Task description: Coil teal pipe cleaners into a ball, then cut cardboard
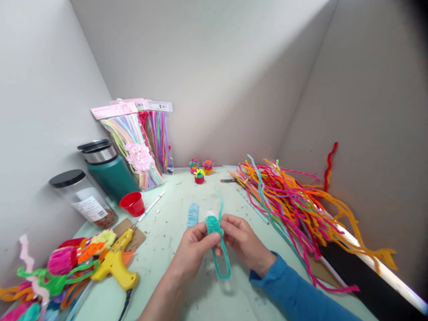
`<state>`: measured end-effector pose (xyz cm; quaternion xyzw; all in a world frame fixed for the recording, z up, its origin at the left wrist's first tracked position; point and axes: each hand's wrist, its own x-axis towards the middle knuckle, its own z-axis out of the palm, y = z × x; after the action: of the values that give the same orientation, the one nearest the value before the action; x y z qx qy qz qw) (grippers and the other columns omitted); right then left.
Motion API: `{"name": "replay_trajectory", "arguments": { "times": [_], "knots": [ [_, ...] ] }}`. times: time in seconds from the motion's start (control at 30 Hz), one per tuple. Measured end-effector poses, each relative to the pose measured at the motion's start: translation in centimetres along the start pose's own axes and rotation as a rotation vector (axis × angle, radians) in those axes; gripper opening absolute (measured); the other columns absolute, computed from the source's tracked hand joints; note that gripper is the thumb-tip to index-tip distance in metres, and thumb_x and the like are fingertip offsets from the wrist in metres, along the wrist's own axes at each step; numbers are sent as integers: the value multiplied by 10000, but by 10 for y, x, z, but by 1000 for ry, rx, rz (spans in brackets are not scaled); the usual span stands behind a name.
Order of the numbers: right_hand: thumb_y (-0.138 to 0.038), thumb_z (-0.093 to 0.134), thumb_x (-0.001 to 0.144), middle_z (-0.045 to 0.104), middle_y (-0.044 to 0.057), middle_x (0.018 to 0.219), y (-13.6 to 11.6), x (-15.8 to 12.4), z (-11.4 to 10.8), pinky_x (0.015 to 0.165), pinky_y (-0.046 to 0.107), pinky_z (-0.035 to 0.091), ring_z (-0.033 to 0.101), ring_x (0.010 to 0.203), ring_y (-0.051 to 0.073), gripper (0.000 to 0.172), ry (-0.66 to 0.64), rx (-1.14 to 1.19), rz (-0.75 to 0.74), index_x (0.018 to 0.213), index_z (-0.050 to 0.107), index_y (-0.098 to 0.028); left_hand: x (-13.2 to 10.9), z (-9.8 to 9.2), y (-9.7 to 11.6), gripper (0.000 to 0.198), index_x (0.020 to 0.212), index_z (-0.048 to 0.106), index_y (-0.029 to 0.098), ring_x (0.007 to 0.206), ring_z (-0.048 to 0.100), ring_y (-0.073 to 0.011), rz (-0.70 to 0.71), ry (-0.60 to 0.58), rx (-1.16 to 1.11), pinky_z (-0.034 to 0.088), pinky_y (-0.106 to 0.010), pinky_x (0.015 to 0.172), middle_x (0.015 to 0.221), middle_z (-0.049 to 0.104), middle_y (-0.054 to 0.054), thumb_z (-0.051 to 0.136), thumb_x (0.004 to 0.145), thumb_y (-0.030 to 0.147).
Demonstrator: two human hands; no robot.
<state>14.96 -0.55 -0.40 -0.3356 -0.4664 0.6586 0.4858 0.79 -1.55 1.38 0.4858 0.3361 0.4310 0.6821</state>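
Note:
In front of me, my left hand (pixel 197 243) pinches a teal pipe cleaner (pixel 212 224) whose upper part is wound into a tight block. A long bent loop of it hangs below the fingers, and a blurred free end sticks up above. Closed on the same pipe cleaner from the right is my right hand (pixel 240 238), fingertips pressed near the wound block. Something whitish shows at the top of the block, too blurred to name. Just beyond my left hand, a light blue wound pipe-cleaner strip (pixel 193 215) lies on the table.
A yellow glue gun (pixel 117 263) rests at left beside a colourful pipe-cleaner pile (pixel 60 263). Behind stand a red cup (pixel 133 204), a clear jar (pixel 82 200), a green bottle (pixel 112 171) and packaged pipe cleaners (pixel 133 147). Loose pipe cleaners (pixel 287 191) spread at right; small pipe-cleaner pots (pixel 199 177) stand behind.

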Motion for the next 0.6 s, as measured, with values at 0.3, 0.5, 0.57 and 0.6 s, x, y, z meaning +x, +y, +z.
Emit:
{"name": "replay_trajectory", "arguments": {
  "times": [0.3,0.5,0.57,0.6],
  "knots": [
    [-333,592,785,486,-54,554,-2,5,-5,501,202,360,420,497,80,172,313,-260,-220,755,574,-165,7,-2,-3,187,630,577,143,522,493,-102,70,228,133,408,-230,585,534,562,7,614,745,286],
    [-288,584,788,605,-1,723,0,1,-1,573,223,427,504,577,99,143,274,-411,-308,849,631,-167,9,-1,-4,196,617,571,144,520,486,-113,81,306,217,401,-229,558,512,557,10,632,717,301],
    [-274,577,789,607,-2,710,0,0,1,585,228,435,514,581,103,131,253,-434,-316,830,640,-167,8,1,-3,187,622,582,143,515,487,-115,91,315,250,394,-226,544,507,560,9,636,708,300],
    [-270,576,787,606,-3,698,0,1,1,587,229,437,517,579,105,128,249,-436,-312,821,643,-166,8,2,-3,183,625,588,143,512,487,-116,92,322,260,391,-224,537,505,560,10,636,705,299]
  ]
}}
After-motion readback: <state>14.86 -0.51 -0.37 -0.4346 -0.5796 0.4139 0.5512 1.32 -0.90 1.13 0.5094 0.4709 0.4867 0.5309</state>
